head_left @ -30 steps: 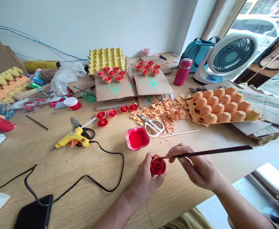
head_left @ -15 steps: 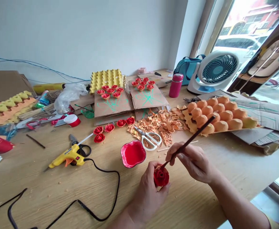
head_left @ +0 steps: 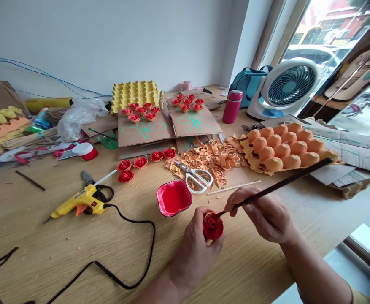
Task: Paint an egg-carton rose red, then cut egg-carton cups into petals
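Observation:
Low over the table, my left hand (head_left: pixel 197 249) grips a rose (head_left: pixel 213 228) cut from egg carton, its petals mostly red with some bare orange at the upper rim. A dark-handled paintbrush (head_left: pixel 286 182) is pinched in my right hand (head_left: pixel 263 213), and its tip touches the rose's upper edge. Left of the rose stands a wavy-edged bowl (head_left: pixel 174 197) of red paint. Beyond it lie white-handled scissors (head_left: pixel 199 179) on orange carton scraps (head_left: pixel 216 157). Several finished-looking red roses (head_left: pixel 140 162) sit in a loose group farther back.
A yellow glue gun (head_left: pixel 77 202) rests by black-handled shears (head_left: pixel 105 193), its black cord (head_left: pixel 151 249) looping across the table. Cardboard sheets with red flowers (head_left: pixel 143 131), an orange egg tray (head_left: pixel 290 147), a pink bottle (head_left: pixel 233 107) and a white fan (head_left: pixel 286 90) stand behind.
The brush has swung lower, its handle end now pointing farther right, while its tip stays at the rose's upper rim. The view has shifted slightly.

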`<state>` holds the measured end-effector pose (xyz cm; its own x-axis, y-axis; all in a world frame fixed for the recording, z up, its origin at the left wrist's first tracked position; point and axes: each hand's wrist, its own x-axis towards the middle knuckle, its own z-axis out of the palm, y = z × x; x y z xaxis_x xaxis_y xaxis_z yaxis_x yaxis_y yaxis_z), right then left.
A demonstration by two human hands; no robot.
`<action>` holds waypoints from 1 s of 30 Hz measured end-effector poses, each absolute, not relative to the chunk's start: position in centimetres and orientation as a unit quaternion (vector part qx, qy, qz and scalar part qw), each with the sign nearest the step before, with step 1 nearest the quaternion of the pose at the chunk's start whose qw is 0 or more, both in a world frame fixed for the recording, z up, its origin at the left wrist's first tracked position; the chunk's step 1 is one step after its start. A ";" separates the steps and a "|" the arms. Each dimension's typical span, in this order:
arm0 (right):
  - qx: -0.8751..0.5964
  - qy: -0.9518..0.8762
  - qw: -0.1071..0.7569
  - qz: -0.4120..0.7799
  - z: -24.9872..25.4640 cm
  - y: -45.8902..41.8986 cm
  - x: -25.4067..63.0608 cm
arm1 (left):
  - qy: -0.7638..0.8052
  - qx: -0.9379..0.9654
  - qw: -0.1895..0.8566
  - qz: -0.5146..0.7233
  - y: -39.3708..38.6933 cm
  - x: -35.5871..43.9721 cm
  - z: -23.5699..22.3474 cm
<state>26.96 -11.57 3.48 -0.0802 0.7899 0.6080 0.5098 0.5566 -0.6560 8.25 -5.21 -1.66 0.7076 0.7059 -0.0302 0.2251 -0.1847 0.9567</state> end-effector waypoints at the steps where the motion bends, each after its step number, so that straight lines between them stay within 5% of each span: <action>1: -0.444 -0.717 0.520 0.135 3.4 -11.7 27.0 | 0.314 0.737 0.558 0.215 -5.2 8.2 -1.7; 9: -0.458 -0.737 0.469 0.165 3.0 -11.8 26.7 | 0.318 0.724 0.567 0.232 -5.4 8.2 -1.4; 15: -0.426 -0.723 0.526 0.136 2.5 -12.1 26.7 | 0.328 0.734 0.543 0.243 -5.4 8.1 -1.1; 30: -0.436 -0.732 0.506 0.136 2.1 -11.9 26.8 | 0.332 0.733 0.547 0.232 -5.2 8.1 -1.1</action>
<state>26.80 -11.88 2.11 -0.1088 0.7759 0.6214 0.5000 0.5830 -0.6404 8.11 -5.22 -1.06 0.6723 0.7400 -0.0230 0.2324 -0.1814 0.9556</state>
